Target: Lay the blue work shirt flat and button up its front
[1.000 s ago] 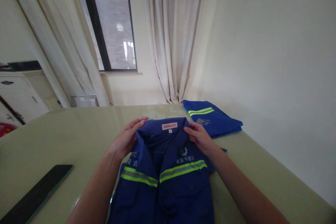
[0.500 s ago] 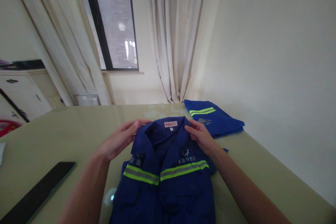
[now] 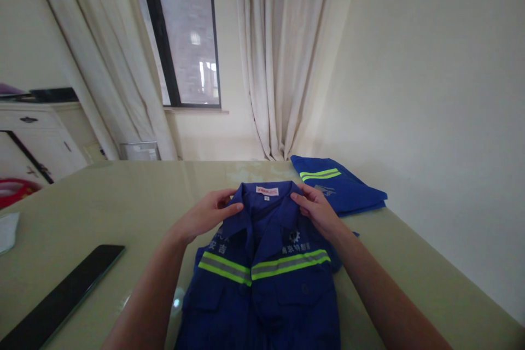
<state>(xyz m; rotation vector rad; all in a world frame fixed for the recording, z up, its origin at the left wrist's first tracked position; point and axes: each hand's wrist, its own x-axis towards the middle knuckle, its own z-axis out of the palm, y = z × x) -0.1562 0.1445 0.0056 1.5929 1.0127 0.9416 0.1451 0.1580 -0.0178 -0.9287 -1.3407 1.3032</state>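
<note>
A dark blue work jacket [image 3: 262,295] lies front up on the table, its collar pointing away from me. Yellow-green and grey reflective bands cross its chest, with pale lettering above them. Inside the neck a white label [image 3: 267,191] with red print shows. My left hand [image 3: 209,212] pinches the left side of the collar, thumb on top and fingers behind. On the other side of the neck, my right hand [image 3: 318,209] grips the collar in the same way. The jacket's lower part runs out of view, and both hands' fingertips are partly hidden behind the cloth.
Beyond my right hand lies a folded blue garment [image 3: 348,188] with a reflective band. A long black flat object [image 3: 69,295] rests on the glossy greenish table [image 3: 135,202] at left, near a white item [image 3: 8,231]. A wall [image 3: 443,120] borders the table's right side.
My left hand has moved slightly right on the collar, and its thumb now presses on the cloth. The collar's left side sits flatter. My right hand keeps its grip; the view has shifted slightly.
</note>
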